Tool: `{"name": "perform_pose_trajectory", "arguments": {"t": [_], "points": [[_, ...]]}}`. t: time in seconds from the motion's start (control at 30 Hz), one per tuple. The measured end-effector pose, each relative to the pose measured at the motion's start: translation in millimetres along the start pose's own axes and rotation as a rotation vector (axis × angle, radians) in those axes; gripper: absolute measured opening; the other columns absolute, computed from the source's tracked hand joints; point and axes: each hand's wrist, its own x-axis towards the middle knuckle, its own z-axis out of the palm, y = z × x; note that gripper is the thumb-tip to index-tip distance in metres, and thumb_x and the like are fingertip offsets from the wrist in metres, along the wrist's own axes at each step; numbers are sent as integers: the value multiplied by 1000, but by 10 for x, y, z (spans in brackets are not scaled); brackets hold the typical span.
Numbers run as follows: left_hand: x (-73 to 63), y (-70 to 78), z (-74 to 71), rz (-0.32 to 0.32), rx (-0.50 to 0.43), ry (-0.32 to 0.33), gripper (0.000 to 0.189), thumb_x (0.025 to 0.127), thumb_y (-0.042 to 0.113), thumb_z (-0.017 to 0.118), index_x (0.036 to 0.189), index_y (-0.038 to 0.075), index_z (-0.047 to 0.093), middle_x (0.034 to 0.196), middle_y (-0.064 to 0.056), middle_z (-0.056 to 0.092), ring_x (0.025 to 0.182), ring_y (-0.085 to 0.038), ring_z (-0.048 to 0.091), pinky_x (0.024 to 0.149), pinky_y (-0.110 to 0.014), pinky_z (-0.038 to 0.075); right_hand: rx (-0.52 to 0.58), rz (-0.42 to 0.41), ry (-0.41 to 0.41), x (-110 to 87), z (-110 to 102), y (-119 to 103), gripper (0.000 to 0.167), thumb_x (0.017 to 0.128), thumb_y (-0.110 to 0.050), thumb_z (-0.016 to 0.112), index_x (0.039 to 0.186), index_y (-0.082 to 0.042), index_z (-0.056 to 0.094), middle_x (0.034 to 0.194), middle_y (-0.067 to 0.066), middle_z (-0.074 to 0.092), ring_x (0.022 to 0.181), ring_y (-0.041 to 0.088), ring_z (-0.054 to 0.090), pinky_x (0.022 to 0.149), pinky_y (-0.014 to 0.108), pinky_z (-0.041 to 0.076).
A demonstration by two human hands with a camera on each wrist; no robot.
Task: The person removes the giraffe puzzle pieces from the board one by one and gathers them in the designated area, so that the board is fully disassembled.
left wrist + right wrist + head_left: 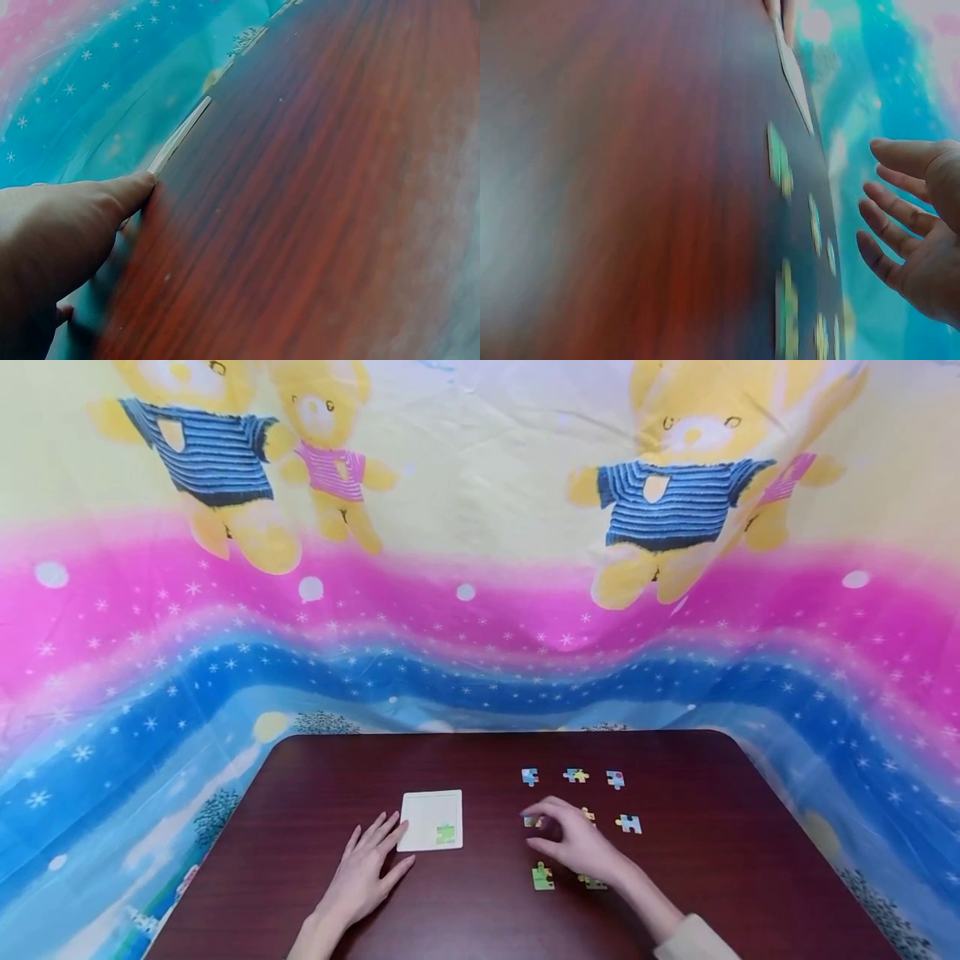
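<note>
My left hand [362, 875] lies on the table with its fingers spread, fingertips at the left edge of a square white puzzle tray [420, 821]. In the left wrist view the thumb is at the tray's edge [182, 135]. One green jigsaw piece [446, 834] sits in the tray's lower right corner. Above the loose pieces hovers my right hand [576, 843], its thumb and fingers apart and loosely bent, holding nothing. It partly covers a middle-row piece [532, 821]. A green piece [542, 877] lies just below the right thumb, and another [594, 883] is partly hidden by the wrist.
Along the back of the loose pieces lie a blue piece [530, 776], a yellow one [576, 775] and one with a red spot [615, 778]. Another blue piece [630, 824] is to the right. A bear-print cloth [480, 635] hangs behind the dark wooden table [337, 777].
</note>
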Motion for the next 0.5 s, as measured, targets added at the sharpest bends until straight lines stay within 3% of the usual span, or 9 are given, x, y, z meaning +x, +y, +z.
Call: {"name": "perform_pose_trajectory", "arguments": {"t": [0.27, 0.5], "points": [[3, 0, -2, -16, -9, -33, 59, 104, 40, 75, 154, 10, 65, 165, -14, 59, 158, -41, 50, 127, -73, 34, -33, -18, -80, 593, 515, -163, 41, 98, -15, 85, 133, 0, 73, 111, 11, 71, 98, 26, 69, 87, 32, 61], [-6, 5, -9, -24, -9, -36, 59, 103, 40, 75, 154, 11, 66, 165, -13, 58, 158, -40, 50, 127, -74, 33, -47, 13, -113, 834, 724, -234, 45, 94, -18, 89, 132, -1, 74, 107, 9, 69, 95, 23, 66, 85, 29, 57]]}}
